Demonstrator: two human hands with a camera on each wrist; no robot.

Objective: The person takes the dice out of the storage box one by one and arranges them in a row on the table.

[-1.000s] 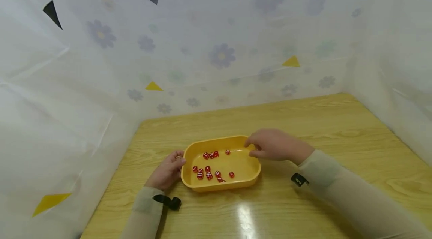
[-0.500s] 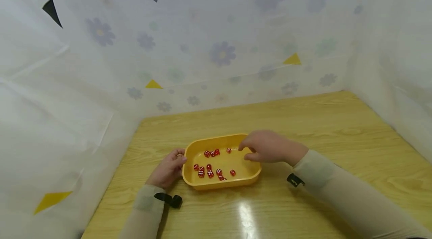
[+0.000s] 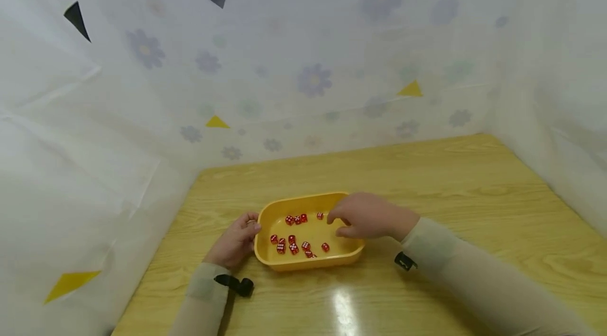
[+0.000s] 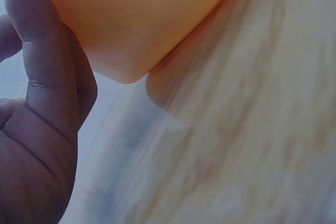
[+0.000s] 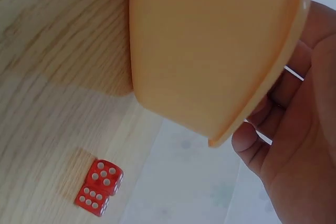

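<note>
**Two hands at a yellow tray of red dice**

A yellow tray (image 3: 310, 262) sat on the wooden counter (image 3: 474, 188), near the counter's front-left part. Inside it lay a scatter of small red dice (image 3: 294, 244) with white pips — a short row toward the tray's far wall, a looser cluster toward its near wall.

The left hand (image 3: 234, 241) rested against the tray's left end, its fingers (image 4: 39, 51) curled round the rim there and holding it. From the left wrist, one finger lay against the tray's orange-yellow outer wall (image 4: 136, 19), with the pale counter blurred behind.

The right hand (image 3: 367, 216) was over the tray's right end, reaching inward above the rim, its fingers (image 5: 252, 140) bent and drawn together near the far row of dice. Whether they pinched a die I could not tell — the back of the hand hid the fingertips in the head view, and the right wrist view showed only curled fingers behind the tray's rim (image 5: 257, 114).

The right wrist view also caught two red dice (image 5: 100, 187) lying side by side, touching, on the counter just outside the tray's wall.

Both forearms wore pale beige sleeves (image 3: 446, 262), each with a black strap at the wrist. Behind the counter hung a white sheet (image 3: 313, 80) printed with faint flowers and with black and yellow triangles.
</note>
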